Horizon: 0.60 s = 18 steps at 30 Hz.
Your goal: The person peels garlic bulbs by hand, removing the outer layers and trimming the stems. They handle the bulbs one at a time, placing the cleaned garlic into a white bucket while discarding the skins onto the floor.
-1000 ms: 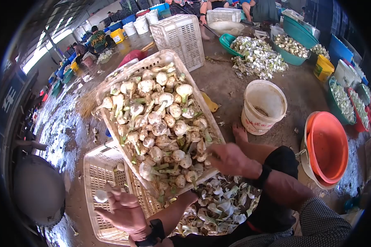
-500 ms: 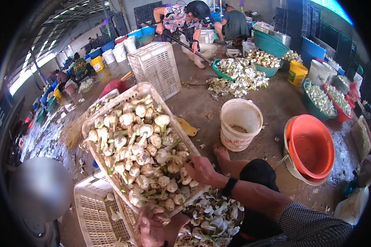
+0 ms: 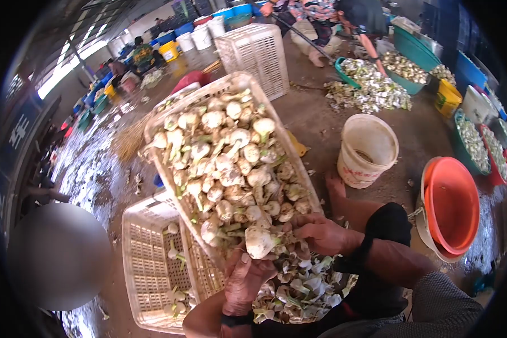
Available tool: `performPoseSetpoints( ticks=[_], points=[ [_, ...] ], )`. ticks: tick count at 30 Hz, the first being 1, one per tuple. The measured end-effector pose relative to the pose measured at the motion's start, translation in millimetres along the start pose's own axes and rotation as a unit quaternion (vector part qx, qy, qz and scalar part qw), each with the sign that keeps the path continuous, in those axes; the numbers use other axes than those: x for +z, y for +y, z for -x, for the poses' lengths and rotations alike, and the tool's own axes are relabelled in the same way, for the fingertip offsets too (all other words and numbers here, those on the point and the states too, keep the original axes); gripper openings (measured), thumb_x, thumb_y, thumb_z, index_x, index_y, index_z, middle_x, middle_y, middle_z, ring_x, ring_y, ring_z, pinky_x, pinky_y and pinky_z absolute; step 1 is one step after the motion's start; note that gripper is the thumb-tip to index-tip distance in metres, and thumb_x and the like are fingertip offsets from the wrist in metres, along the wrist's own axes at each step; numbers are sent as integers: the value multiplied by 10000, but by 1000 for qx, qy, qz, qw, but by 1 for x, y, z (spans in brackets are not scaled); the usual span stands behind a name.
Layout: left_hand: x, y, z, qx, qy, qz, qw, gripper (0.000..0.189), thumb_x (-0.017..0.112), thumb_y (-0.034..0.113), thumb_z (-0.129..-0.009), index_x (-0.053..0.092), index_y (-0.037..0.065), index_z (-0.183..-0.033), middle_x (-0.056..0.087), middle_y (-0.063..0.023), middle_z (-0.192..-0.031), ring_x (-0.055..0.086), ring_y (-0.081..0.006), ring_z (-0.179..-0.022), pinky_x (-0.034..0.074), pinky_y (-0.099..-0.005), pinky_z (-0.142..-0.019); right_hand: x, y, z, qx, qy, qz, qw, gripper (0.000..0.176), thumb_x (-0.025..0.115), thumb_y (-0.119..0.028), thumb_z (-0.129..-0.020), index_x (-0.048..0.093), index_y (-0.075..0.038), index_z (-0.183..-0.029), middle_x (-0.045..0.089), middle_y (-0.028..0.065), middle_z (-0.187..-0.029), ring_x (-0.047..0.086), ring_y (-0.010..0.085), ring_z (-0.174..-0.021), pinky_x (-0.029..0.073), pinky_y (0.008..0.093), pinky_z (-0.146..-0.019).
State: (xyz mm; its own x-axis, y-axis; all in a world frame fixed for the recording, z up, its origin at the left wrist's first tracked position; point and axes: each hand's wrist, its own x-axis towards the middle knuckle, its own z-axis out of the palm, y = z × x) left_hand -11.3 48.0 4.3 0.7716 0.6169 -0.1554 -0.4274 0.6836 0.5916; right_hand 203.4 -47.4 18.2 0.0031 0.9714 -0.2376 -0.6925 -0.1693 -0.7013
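A tilted white crate is heaped with white bulbs that have green stalks. It leans on a lower white crate holding a few bulbs. My left hand reaches up from below and grips one large white bulb at the tilted crate's near end. My right hand lies just right of it at the crate's near corner, fingers curled among the bulbs. Whether it grips anything is hidden. A pile of peelings lies under both hands.
A white bucket and an orange basin stand to the right on the wet floor, by my bare foot. An upturned white crate, a scrap pile, teal and green basins and other people sit farther back.
My left hand rose from beneath the crate's near edge and closed on a large bulb. My right hand stayed at the crate's near corner. The view swung slightly.
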Motion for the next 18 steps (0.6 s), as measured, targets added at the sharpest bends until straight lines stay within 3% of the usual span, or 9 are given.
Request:
performPoseSetpoints(
  ticks=[3, 5, 6, 7, 9, 13, 15, 16, 18],
  points=[
    [11, 10, 3, -21, -50, 10, 998, 664, 727, 248, -860, 402, -6, -1380, 607, -133, -1180, 628, -196, -941, 515, -345, -783, 0, 7, 1, 10, -35, -24, 999, 252, 494, -40, -892, 533, -11, -1139, 680, 136, -865, 632, 182, -600, 489, 284, -534],
    [20, 9, 3, 5, 5, -34, 999, 573, 740, 312, -830, 514, -20, -1238, 655, -114, -947, 600, -181, -759, 527, -363, -793, -1, 8, 1, 19, -24, 11, 999, 282, 511, -76, -900, 533, -2, -1171, 651, 92, -857, 636, 159, -607, 504, 271, -543],
    [20, 8, 2, 4, 6, -34, 999, 573, 740, 312, -830, 514, -20, -1238, 655, -114, -947, 600, -181, -759, 527, -363, -793, -2, 8, 1, 25, -12, 47, 998, 319, 527, -112, -908, 534, 8, -1204, 621, 48, -849, 641, 136, -613, 519, 257, -552],
    [19, 7, 2, 12, 7, -52, 999, 573, 743, 310, -828, 514, -23, -1235, 655, -114, -952, 603, -184, -753, 530, -366, -795, -2, 8, 1, 27, -11, 46, 999, 319, 527, -112, -908, 534, 8, -1204, 621, 48, -849, 641, 136, -613, 519, 257, -552],
    [20, 6, 2, 19, 7, -71, 997, 574, 745, 308, -825, 515, -25, -1232, 655, -114, -957, 606, -186, -748, 533, -370, -798, -1, 7, 3, -11, 8, 217, 976, 297, 527, -126, -917, 557, 4, -1182, 634, 51, -851, 647, 126, -620, 523, 250, -563],
    [18, 3, 5, 13, 30, -42, 999, 522, 751, 251, -815, 546, 34, -1243, 664, -119, -1014, 626, -201, -786, 550, -388, -792, 1, 5, 4, -30, 11, 314, 949, 269, 528, -141, -929, 587, 17, -1138, 657, 70, -840, 659, 151, -635, 532, 271, -585],
    [15, 1, 6, 15, 43, -43, 998, 503, 750, 229, -813, 558, 59, -1246, 666, -120, -1035, 633, -205, -808, 557, -406, -793, -6, 13, -1, -223, 24, 479, 848, 243, 554, -164, -937, 614, 18, -1087, 664, 99, -829, 678, 185, -722, 536, 307, -639],
    [14, 1, 6, 17, 49, -40, 998, 490, 752, 200, -807, 567, 86, -1246, 667, -119, -1048, 639, -216, -841, 565, -446, -793, -5, 12, -1, -223, 24, 479, 849, 243, 554, -164, -937, 614, 18, -1087, 664, 99, -829, 678, 185, -722, 536, 307, -639],
    [11, -1, 4, 16, 54, -38, 998, 482, 753, 171, -801, 575, 112, -1246, 668, -117, -1060, 645, -227, -873, 572, -486, -793, 0, 7, 2, -256, 97, 555, 785, 239, 593, -192, -932, 632, 19, -1038, 668, 147, -842, 677, 208, -810, 528, 343, -695]
  ],
)
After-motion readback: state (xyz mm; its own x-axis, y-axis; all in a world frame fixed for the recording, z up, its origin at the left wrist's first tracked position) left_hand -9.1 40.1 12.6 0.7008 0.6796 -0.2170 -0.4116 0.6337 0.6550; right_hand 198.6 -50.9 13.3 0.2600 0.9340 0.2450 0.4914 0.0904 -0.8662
